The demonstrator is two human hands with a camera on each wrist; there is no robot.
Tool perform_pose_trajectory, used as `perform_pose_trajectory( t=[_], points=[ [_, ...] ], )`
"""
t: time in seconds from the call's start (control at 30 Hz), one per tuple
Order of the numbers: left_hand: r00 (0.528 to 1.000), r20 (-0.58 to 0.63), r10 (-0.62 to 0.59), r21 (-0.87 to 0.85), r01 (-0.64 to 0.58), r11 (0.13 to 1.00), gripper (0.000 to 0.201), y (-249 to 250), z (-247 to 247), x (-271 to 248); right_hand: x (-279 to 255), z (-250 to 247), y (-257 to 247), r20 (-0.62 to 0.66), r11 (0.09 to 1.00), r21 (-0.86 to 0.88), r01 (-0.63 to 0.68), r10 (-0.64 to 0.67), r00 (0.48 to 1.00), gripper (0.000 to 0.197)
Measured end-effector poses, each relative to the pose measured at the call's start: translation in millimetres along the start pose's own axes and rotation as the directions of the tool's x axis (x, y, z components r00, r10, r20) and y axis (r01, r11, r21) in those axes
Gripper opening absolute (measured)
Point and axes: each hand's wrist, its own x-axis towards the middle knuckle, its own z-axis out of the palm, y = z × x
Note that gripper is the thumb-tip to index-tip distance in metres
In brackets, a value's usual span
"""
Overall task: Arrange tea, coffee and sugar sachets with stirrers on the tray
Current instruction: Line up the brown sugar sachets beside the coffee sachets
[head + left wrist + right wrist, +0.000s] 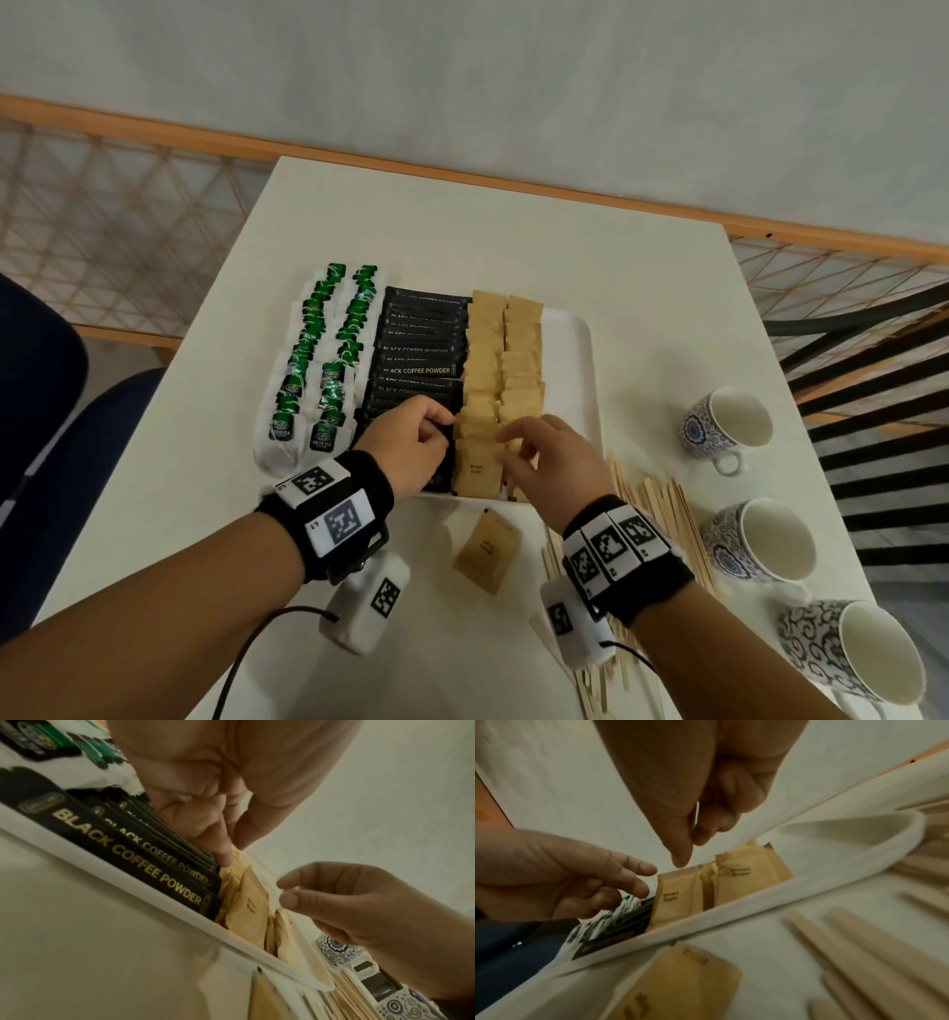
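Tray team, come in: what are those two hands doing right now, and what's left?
Left hand and right hand both fingering sugar sachets on tray. One sachet and stirrers off tray. Nothing blocking.

I seem to be in an office break corner or café nook, going by what surrounds my hands. They work over a small white table [513, 246] pushed near a plain pale wall [513, 77] with a wooden rail [462, 174] and lattice panel [102, 216] beyond it. Right of my right hand stand three patterned cups [760, 539]; left of my left hand, a dark blue chair seat [61, 437].
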Motion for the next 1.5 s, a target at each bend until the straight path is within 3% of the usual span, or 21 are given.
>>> perform_pose_trajectory(
  t=[0.07,0.17,0.27,0.37,0.53,0.63,0.7,0.77,0.8,0.87,0.97,1.03,1.07,1.13,1.2,1.27,1.37,1.43,1.5],
  points=[
    [1.000,0.012,0.018,0.025,-0.018,1.000,0.018,-1,-1,-2,-8,-5,2,0.120,0.996,-0.081,-0.025,0.034,0.992,0.010],
    [0.997,0.071,0.022,0.058,-0.026,0.998,0.015,-3,1,-9,-26,-2,0,0.322,0.957,-0.289,-0.026,0.123,0.939,0.031],
    [0.994,0.106,0.029,0.054,-0.035,0.998,0.018,-6,8,-15,-39,6,-7,0.351,0.925,-0.379,0.014,0.130,0.927,0.048],
    [0.993,0.114,0.031,0.062,-0.038,0.997,0.021,-8,12,-21,-42,14,-9,0.351,0.942,-0.336,0.017,0.109,0.930,0.043],
    [0.990,0.132,0.050,0.082,-0.061,0.995,0.020,-10,13,-24,-41,15,-4,0.390,0.992,-0.127,-0.003,0.052,0.919,0.020],
    [0.991,0.109,0.081,0.072,-0.089,0.993,0.018,-7,11,-21,-35,-2,6,0.284,0.982,0.141,-0.123,0.079,0.956,0.010],
    [0.989,0.107,0.104,0.066,-0.111,0.992,0.012,-1,11,-19,-29,-16,12,0.195,0.859,0.432,-0.274,0.208,0.958,0.010],
    [0.985,0.144,0.099,0.031,-0.105,0.994,0.004,6,13,-17,-24,-28,16,0.203,0.682,0.640,-0.354,0.294,0.934,0.014],
    [0.980,0.177,0.089,0.006,-0.092,0.996,0.009,10,16,-18,-22,-32,16,0.221,0.616,0.698,-0.365,0.299,0.928,0.015],
    [0.963,0.270,0.013,-0.102,0.015,0.995,0.025,19,22,-19,-20,-34,15,0.216,0.573,0.744,-0.344,0.281,0.935,0.011],
    [0.909,0.397,-0.126,-0.333,0.270,0.903,0.049,31,27,-17,-23,-27,15,0.079,0.655,0.722,-0.222,0.241,0.967,0.016],
    [0.909,0.394,-0.136,-0.489,0.333,0.806,0.033,36,29,-14,-27,-23,17,0.027,0.765,0.627,-0.148,0.168,0.985,0.020],
    [0.920,0.375,-0.116,-0.530,0.315,0.787,0.022,37,30,-13,-29,-22,18,0.053,0.810,0.571,-0.133,0.126,0.991,0.020],
    [0.949,0.308,-0.061,-0.459,0.205,0.865,0.019,34,32,-9,-34,-20,20,0.153,0.838,0.525,-0.149,0.079,0.985,0.018],
    [0.961,0.275,0.001,-0.280,0.079,0.957,0.029,33,34,-7,-34,-18,23,0.173,0.765,0.613,-0.195,0.111,0.979,0.019],
    [0.950,0.309,0.045,-0.161,0.005,0.987,0.041,33,38,-7,-30,-18,27,0.159,0.679,0.694,-0.241,0.182,0.970,0.030],
    [0.941,0.332,0.058,-0.135,-0.013,0.991,0.049,33,43,-9,-24,-20,34,0.206,0.712,0.647,-0.274,0.183,0.961,0.042],
    [0.952,0.300,0.053,-0.163,-0.004,0.987,0.047,32,44,-8,-21,-21,38,0.225,0.743,0.610,-0.276,0.171,0.959,0.030],
    [0.966,0.244,0.081,-0.138,-0.048,0.989,0.041,31,43,-6,-17,-23,43,0.155,0.765,0.594,-0.248,0.193,0.969,0.024]
  ],
)
